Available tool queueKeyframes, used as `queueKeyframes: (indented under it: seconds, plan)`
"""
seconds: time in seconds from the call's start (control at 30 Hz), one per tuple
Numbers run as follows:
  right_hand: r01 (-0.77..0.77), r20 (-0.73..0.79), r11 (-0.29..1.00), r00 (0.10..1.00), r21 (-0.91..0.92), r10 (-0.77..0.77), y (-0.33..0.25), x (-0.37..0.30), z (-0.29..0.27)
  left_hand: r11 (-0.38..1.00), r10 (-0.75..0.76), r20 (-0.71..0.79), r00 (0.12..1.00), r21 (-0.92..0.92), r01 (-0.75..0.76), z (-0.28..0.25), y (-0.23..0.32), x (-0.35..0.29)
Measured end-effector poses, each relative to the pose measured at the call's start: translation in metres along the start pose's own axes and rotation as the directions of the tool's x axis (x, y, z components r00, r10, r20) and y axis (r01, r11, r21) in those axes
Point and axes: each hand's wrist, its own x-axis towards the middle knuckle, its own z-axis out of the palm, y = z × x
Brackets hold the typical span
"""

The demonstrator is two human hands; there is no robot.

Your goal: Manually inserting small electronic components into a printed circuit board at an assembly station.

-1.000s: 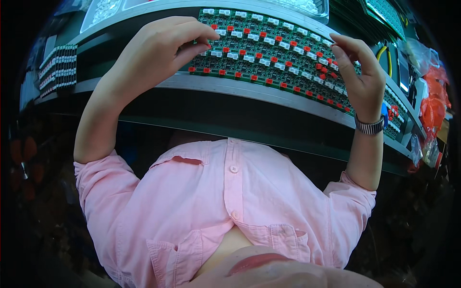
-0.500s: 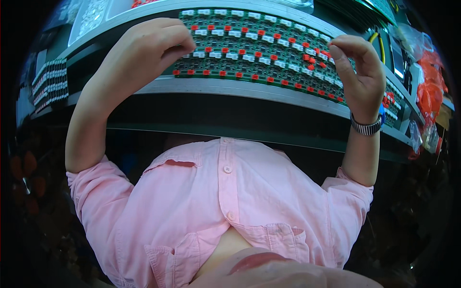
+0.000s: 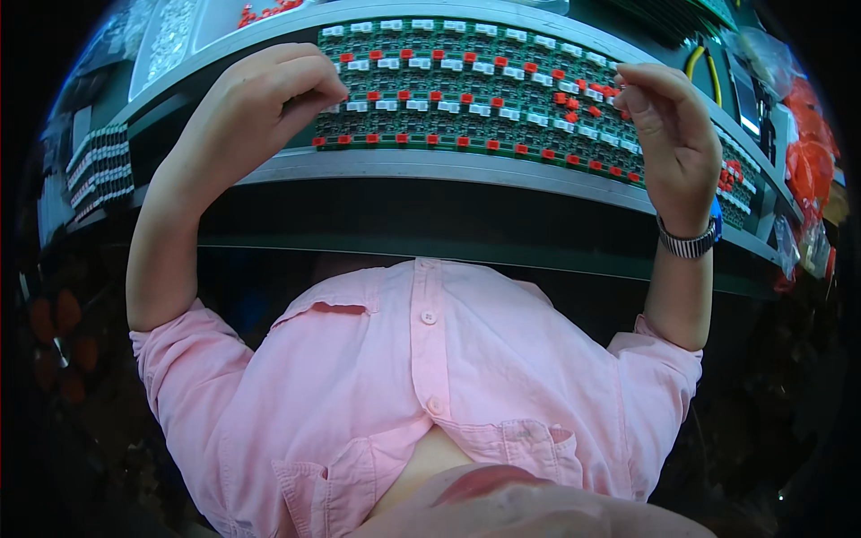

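Observation:
Long rows of green circuit boards (image 3: 421,121) lie joined side by side, with white and red connectors along them. At their left end, my left hand (image 3: 269,94) has its thumb and fingers pinched together over the board edge. Whatever is between those fingertips is hidden. My right hand (image 3: 677,134), with a watch (image 3: 686,240) on its wrist, is over the right part of the boards. Its thumb and forefinger are curled close together beside loose red connectors (image 3: 571,109) heaped on the boards. I cannot make out what this pinch holds.
A metal rail (image 3: 269,169) runs along the near side of the boards. Stacked boards (image 3: 100,170) stand at the left. A white tray (image 3: 208,34) with small red parts is at the upper left. Yellow-handled pliers (image 3: 714,81) and red plastic bags (image 3: 805,161) are at the right.
The view has shifted slightly, so the boards and my left hand appear a little further left. My right hand has stayed near the loose red connectors. Both hands keep their pinched shape.

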Motion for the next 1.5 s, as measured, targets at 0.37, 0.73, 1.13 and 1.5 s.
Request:
queueKeyframes:
  seconds: [0.37,0.73,1.13,1.5]
  plan:
    - [0.070,0.012,0.995,0.997,0.068,-0.071,0.009,-0.001,-0.001,0.995,0.044,0.033,0.998,-0.096,-0.041,0.000,-0.001,0.005]
    - [0.087,-0.044,0.976,0.994,-0.198,-0.097,0.001,-0.029,-0.024,0.856,0.512,-0.055,0.857,0.116,-0.504,0.042,0.042,0.118]
    - [0.079,0.007,0.823,0.996,-0.563,-0.091,0.009,-0.079,-0.051,0.827,0.550,0.058,0.833,0.100,-0.553,0.037,0.055,0.145]
    - [0.119,0.072,0.774,0.993,-0.622,-0.095,0.008,-0.082,-0.049,0.909,0.351,-0.064,0.934,-0.218,-0.356,0.033,0.035,0.108]
